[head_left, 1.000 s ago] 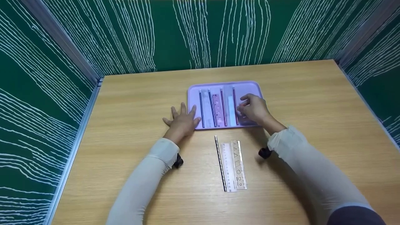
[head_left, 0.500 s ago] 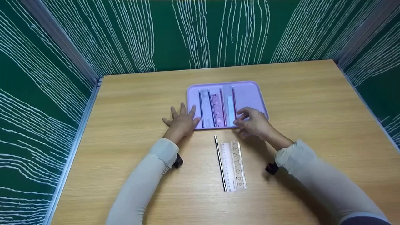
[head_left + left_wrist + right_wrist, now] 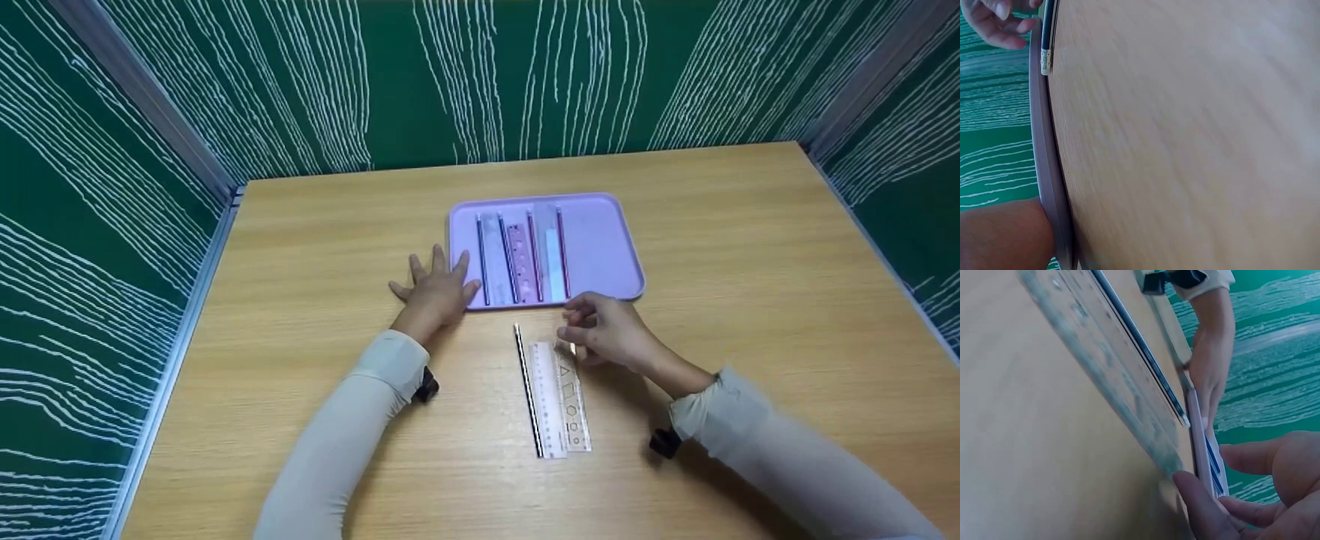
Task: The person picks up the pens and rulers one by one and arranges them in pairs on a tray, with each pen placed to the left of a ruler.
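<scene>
My left hand (image 3: 439, 296) lies with spread fingers over the left edge of the purple tray (image 3: 604, 247). Just in front of the tray, my right hand (image 3: 609, 330) hovers at the top end of a clear stencil ruler (image 3: 574, 409). Its thumb (image 3: 1199, 498) is right at that end in the right wrist view, and the other fingers are loosely curved and apart from it. Left of the stencil ruler lie a clear ruler (image 3: 550, 412) and a dark striped pencil (image 3: 528, 390), side by side. The pencil's pale end (image 3: 1045, 62) shows in the left wrist view.
In the tray, several pencils alternate with rulers: a dark pencil (image 3: 483, 259) at left, a pink ruler (image 3: 523, 270), a light blue ruler (image 3: 554, 266), and a red pencil (image 3: 562, 251) at right. Green walls with white lines (image 3: 472, 82) border the wooden table (image 3: 315, 247).
My right hand has moved from inside the tray, beside the red pencil, toward me to the top of the stencil ruler. The left hand has stayed on the tray's edge.
</scene>
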Tool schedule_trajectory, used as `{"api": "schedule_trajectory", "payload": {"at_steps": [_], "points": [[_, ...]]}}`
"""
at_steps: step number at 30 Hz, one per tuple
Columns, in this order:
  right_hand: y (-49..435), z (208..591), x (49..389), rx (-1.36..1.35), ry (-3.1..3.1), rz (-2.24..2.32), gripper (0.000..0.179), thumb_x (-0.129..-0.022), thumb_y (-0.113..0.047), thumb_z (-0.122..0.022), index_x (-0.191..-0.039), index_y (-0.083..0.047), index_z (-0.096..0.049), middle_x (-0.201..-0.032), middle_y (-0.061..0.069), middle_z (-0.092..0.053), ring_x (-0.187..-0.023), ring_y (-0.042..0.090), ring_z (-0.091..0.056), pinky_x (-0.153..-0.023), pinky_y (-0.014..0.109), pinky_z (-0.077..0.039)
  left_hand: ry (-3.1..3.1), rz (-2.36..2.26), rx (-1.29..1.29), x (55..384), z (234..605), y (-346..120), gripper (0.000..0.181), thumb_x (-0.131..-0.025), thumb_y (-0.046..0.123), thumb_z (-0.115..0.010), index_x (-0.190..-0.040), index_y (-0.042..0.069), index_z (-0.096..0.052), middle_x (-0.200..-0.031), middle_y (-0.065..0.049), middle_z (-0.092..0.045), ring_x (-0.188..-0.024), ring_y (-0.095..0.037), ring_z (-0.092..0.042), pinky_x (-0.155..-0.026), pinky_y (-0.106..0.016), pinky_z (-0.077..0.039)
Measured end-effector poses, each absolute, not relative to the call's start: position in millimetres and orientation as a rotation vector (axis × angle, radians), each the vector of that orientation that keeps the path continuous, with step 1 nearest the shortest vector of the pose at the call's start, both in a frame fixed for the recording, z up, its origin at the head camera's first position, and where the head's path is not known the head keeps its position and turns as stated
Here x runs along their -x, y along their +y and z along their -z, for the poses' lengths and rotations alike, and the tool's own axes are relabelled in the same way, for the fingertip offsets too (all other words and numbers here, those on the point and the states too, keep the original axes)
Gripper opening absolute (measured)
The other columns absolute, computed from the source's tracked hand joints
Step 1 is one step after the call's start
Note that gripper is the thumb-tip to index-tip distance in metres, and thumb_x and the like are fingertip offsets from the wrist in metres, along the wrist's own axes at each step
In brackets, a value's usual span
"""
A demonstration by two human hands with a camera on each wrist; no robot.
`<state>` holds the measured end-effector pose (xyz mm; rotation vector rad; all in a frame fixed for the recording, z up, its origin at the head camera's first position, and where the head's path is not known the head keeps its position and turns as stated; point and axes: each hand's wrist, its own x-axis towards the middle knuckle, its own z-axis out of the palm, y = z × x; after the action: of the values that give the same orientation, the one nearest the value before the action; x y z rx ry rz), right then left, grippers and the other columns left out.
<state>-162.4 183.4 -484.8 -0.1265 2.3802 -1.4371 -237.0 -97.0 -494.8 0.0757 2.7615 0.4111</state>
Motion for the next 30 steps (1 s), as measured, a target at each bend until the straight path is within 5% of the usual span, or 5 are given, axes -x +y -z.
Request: {"api": "schedule_trajectory", "payload": {"at_steps": [11, 22, 30], "points": [[182, 491, 141, 0.246, 2.633, 1.216, 0.053, -0.079, -0.024, -0.088, -0.122, -0.001, -0.067, -0.105, 0.009, -0.07, -0.096, 0.023, -0.065, -0.093, 0.043, -0.053, 2.763, -0.39, -0.098, 237, 494, -98, 0.064, -0.106, 0.06, -0.033, -0.164, 0.04, -0.014, -0.173, -0.012, 0.006, -0.153, -0.055, 0.013, -0.104, -0.09, 0.0], [181, 496, 130, 0.242, 2.667, 1.151, 0.069, -0.069, -0.022, -0.095, -0.127, 0.002, -0.065, -0.106, 0.012, -0.066, -0.091, 0.022, -0.063, -0.084, 0.038, -0.055, 2.758, -0.404, -0.075, 237, 493, -99, 0.063, -0.106, 0.059, -0.034, -0.163, 0.04, -0.015, -0.174, -0.011, 0.006, -0.153, -0.055, 0.013, -0.105, -0.089, 0.001], [180, 499, 129, 0.269, 2.698, 1.142, 0.064, -0.063, -0.012, -0.097, -0.117, 0.0, -0.065, -0.098, 0.009, -0.061, -0.084, 0.02, -0.059, -0.079, 0.032, -0.051, 2.758, -0.419, -0.065, 237, 492, -98, 0.063, -0.106, 0.06, -0.035, -0.163, 0.041, -0.015, -0.174, -0.01, 0.006, -0.153, -0.054, 0.014, -0.105, -0.089, 0.003]]}}
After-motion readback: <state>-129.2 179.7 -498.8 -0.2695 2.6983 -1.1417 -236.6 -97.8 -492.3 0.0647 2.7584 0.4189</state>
